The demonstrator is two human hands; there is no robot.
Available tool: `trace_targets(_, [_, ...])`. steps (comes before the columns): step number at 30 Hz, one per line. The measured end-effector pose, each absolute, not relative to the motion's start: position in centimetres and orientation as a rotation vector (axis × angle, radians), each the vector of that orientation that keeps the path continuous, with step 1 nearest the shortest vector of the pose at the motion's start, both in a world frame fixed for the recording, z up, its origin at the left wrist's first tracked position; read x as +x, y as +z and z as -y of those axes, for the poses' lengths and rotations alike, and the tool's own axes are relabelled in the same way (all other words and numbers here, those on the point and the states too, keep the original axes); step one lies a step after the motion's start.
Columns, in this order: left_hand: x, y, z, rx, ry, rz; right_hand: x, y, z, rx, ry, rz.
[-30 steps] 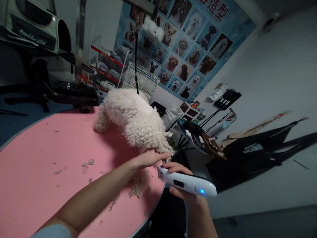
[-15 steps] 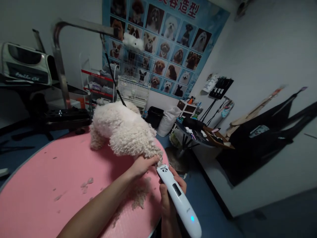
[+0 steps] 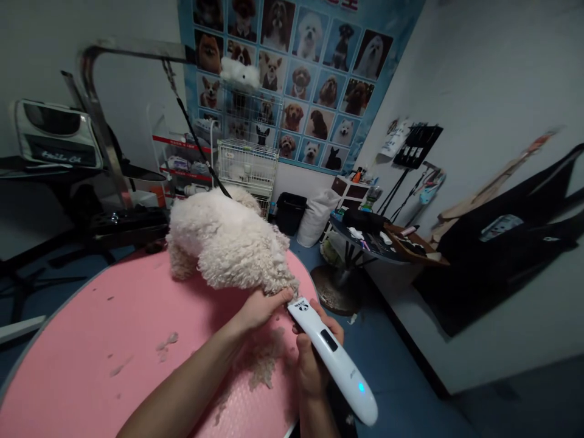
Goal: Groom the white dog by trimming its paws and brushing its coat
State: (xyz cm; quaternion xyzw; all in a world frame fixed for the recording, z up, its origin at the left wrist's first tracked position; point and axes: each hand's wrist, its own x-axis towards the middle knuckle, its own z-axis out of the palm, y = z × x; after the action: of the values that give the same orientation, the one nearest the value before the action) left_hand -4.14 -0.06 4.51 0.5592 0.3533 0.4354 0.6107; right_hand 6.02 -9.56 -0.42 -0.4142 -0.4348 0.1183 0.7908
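Observation:
A curly cream-white dog [image 3: 232, 243] stands on the round pink grooming table [image 3: 86, 340], with a dark lead [image 3: 201, 146] running up from it to a metal arm. My left hand [image 3: 263, 307] is closed around the dog's outstretched lower leg [image 3: 285, 283], thumb on top. My right hand [image 3: 314, 347] grips white pet clippers [image 3: 333, 359] with a blue light lit near the rear end. The clipper head meets the end of that leg, just beside my left thumb; its blade edge is hidden in the fur. Cut fur [image 3: 264, 365] lies on the table below my hands.
The metal grooming arm [image 3: 103, 121] rises at the table's far left. A side table [image 3: 365, 243] with tools and a wooden tray stands at right. Behind the dog are a wire cage [image 3: 246, 161], a black bin [image 3: 291, 213] and a white sack [image 3: 316, 219]. Black aprons [image 3: 493, 249] hang on the right wall.
The view has shifted slightly. My left hand keeps its hold on the leg, and the clippers stay at its end, with the head slightly closer to my left thumb.

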Motion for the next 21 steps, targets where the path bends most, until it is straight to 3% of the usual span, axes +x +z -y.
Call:
trace_targets(14, [-4.4, 4.1, -0.6, 1.235, 0.954, -0.85, 7.1, -0.8, 7.3, -0.686, 0.56, 0.517])
trace_targets(16, [-5.0, 4.1, -1.0, 1.232, 0.971, -0.883, 6.3, -2.3, 7.8, -0.652, 0.72, 0.468])
trace_targets(21, [-7.0, 3.2, -2.5, 1.196, 1.002, -0.942, 0.4, -7.7, 8.5, -0.761, 1.457, 0.612])
